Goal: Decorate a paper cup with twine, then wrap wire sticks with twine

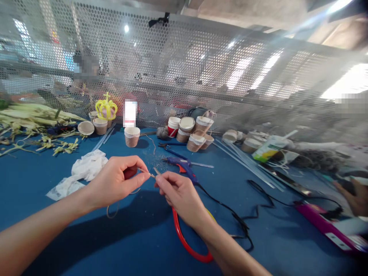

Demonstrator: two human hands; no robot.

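Note:
My left hand [117, 180] is closed in a pinch on one end of a thin brown string [146, 173], which loops down below the wrist to the table. My right hand [178, 193] is closed too, pinching the string's other end just right of the left fingertips. Both hands hover above the blue table [57, 237]. Under my right wrist lies a red loop [186, 241], partly hidden by the arm. A blue glue gun [184, 166] lies just beyond my right hand, its black cord [230, 214] trailing to the right.
Several paper cups [191, 132] stand at the back near a perforated metal screen [184, 69]. A yellow crown [106, 108], pale leaves [31, 119] and crumpled white plastic [83, 170] lie left. Clear sticks [244, 161], a pink tool [322, 224] and another person's hand [353, 195] are right.

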